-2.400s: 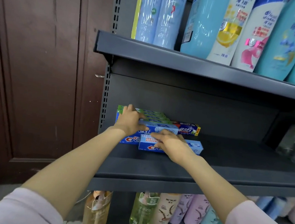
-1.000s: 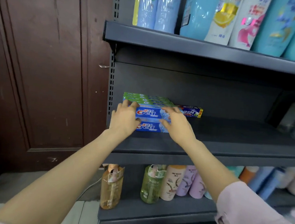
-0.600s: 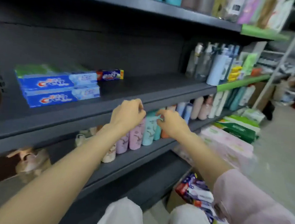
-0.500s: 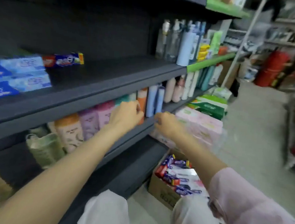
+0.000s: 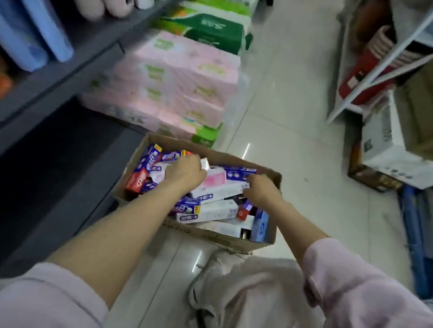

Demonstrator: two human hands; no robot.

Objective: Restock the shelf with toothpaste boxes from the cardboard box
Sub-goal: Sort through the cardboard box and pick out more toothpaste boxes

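Change: a second before, both my hands were up at the shelf squaring two blue boxes; now I had turned away and bent to the floor, and both hands were down in the cardboard box (image 5: pixel 269 239).
Left hand: my left hand (image 5: pixel 185 173) lay over the jumble with fingers curled around the end of a white box (image 5: pixel 205 164) at my fingertips.
Right hand: my right hand (image 5: pixel 261 189) was curled on the edge of a long white and pink box (image 5: pixel 216 187) that ran between my two hands; how firmly I held it I could not tell.
Toothpaste boxes: the toothpaste boxes (image 5: pixel 188 209) lay loose and crisscrossed under and around both hands, purple, white and red.
Shelf: the shelf (image 5: pixel 62 74) stood up to the left of my left arm.
Meaning: I judged the last pair was placed and the next pick was starting; plenty of stock remained.
Beyond my hands: pink tissue packs (image 5: pixel 190 84) sat stacked past the carton.
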